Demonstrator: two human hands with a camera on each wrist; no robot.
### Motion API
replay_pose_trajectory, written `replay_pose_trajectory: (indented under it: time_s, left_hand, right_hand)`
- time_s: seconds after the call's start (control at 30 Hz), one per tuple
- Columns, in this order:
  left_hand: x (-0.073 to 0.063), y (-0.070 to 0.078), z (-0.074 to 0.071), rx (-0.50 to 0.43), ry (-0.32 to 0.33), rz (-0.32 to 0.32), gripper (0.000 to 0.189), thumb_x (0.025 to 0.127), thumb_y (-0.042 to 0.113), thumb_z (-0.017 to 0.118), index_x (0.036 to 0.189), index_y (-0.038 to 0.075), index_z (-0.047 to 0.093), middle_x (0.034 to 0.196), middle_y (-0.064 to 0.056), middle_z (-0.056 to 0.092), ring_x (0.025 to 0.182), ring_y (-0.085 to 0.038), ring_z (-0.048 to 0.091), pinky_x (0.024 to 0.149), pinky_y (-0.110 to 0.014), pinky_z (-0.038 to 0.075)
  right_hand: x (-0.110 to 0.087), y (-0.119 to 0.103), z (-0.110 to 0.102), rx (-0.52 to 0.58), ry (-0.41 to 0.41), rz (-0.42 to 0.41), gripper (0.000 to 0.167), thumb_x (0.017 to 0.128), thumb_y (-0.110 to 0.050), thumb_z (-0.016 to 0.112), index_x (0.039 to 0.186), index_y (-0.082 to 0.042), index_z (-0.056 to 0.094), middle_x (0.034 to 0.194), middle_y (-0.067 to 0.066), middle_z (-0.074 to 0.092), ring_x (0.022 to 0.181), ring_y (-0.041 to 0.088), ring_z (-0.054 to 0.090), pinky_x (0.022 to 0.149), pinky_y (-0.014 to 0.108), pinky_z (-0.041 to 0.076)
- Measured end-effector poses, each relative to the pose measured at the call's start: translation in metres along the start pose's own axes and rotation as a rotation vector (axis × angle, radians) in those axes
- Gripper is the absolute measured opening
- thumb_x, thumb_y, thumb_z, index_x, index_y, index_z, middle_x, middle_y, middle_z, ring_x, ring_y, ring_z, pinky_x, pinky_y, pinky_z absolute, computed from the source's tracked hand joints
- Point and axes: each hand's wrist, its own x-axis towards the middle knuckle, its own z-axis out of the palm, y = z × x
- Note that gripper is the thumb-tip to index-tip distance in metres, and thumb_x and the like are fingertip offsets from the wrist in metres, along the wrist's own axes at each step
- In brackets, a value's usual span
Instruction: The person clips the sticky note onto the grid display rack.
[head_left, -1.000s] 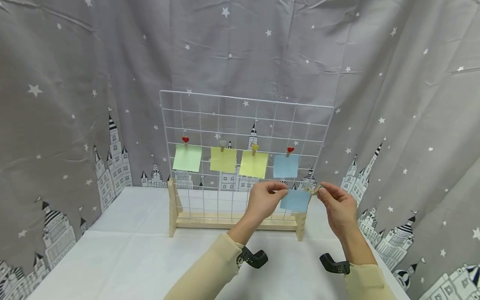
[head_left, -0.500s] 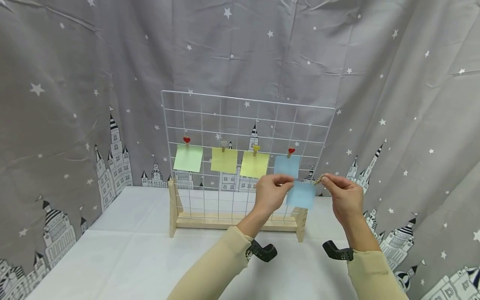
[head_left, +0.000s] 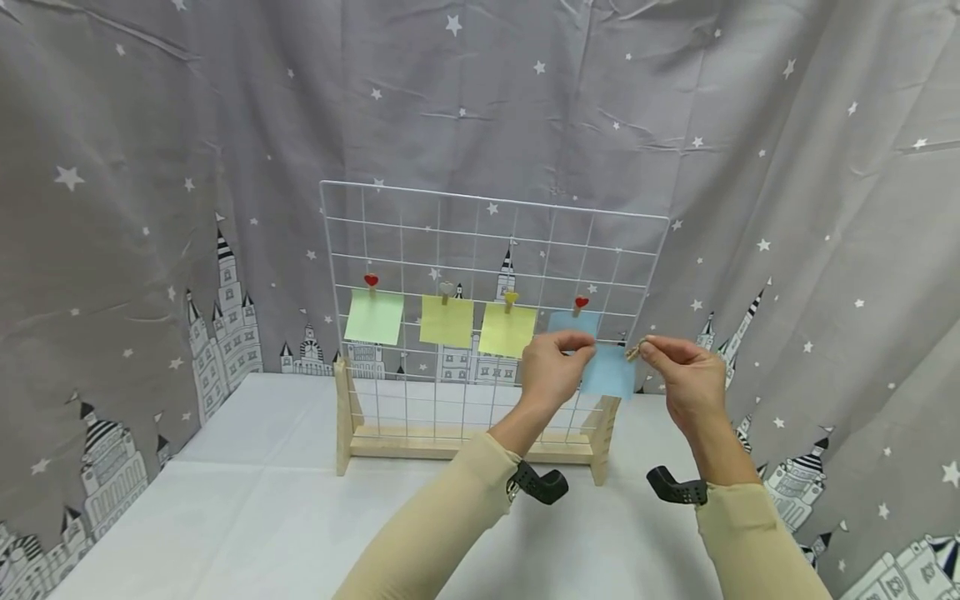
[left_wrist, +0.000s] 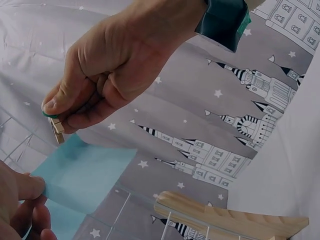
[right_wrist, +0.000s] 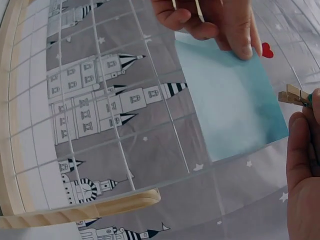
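My left hand [head_left: 553, 371] pinches a light blue paper note [right_wrist: 235, 105] by its upper left corner, between thumb and fingers. The note is in front of the lower right part of a white wire grid [head_left: 438, 192]. To its right, my right hand [head_left: 690, 383] pinches a small wooden clothespin [right_wrist: 296, 96] with a green end. In the right wrist view the pin is just beside the note's edge, apart from it. Behind the left fingers, another blue note [head_left: 570, 322] hangs from a pin with a red heart [head_left: 581, 302], its lower part covered.
A green note [head_left: 375, 318] and two yellow notes, one left [head_left: 447, 322] and one right [head_left: 507, 330], hang along the grid under heart pins. A wooden stand [head_left: 465, 448] holds the grid on a white-covered table [head_left: 225, 500]. A grey curtain [head_left: 480, 100] hangs behind.
Both hands have moved up, the left also to the right, carrying the held blue note up and right. It now overlaps the hanging blue note. The pin stays pinched in the right hand.
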Motion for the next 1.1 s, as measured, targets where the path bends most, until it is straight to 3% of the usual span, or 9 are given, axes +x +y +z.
replay_pose_trajectory:
  time_s: [0.33,0.53,0.8,1.1]
  left_hand:
    - [0.008,0.006,0.008,-0.011,0.045,0.011,0.007,0.091,0.017,0.078,0.096,0.019,0.084,0.092,0.005,0.079,0.082,-0.004,0.063,0.062,-0.021,0.047]
    - [0.009,0.009,0.011,-0.035,0.048,-0.017,0.008,0.093,0.017,0.078,0.099,0.016,0.083,0.095,0.003,0.078,0.089,-0.008,0.066,0.061,-0.021,0.049]
    - [0.015,0.014,0.015,0.044,0.089,0.021,0.008,0.093,0.022,0.077,0.098,0.023,0.083,0.097,0.007,0.080,0.101,-0.015,0.071,0.066,-0.024,0.049]
    - [0.017,0.017,0.023,0.012,0.095,-0.007,0.010,0.094,0.022,0.077,0.101,0.020,0.083,0.098,0.005,0.079,0.090,-0.012,0.071,0.063,-0.023,0.052]
  right_hand:
    - [0.013,-0.002,0.005,0.000,0.010,-0.057,0.030,0.084,0.021,0.071,0.082,-0.008,0.080,0.077,-0.004,0.078,0.075,0.006,0.074,0.076,0.019,0.059]
    - [0.019,-0.004,0.007,0.060,0.009,-0.060,0.030,0.083,0.022,0.071,0.082,-0.007,0.077,0.077,-0.002,0.079,0.075,0.007,0.075,0.074,0.019,0.059]
    - [0.029,-0.008,0.009,0.037,-0.013,-0.078,0.027,0.084,0.020,0.072,0.082,-0.006,0.076,0.079,-0.002,0.079,0.078,0.007,0.076,0.075,0.019,0.059]
    - [0.040,-0.013,0.016,-0.008,-0.017,-0.105,0.017,0.083,0.016,0.075,0.085,-0.001,0.076,0.078,-0.002,0.079,0.078,0.009,0.076,0.075,0.020,0.060]
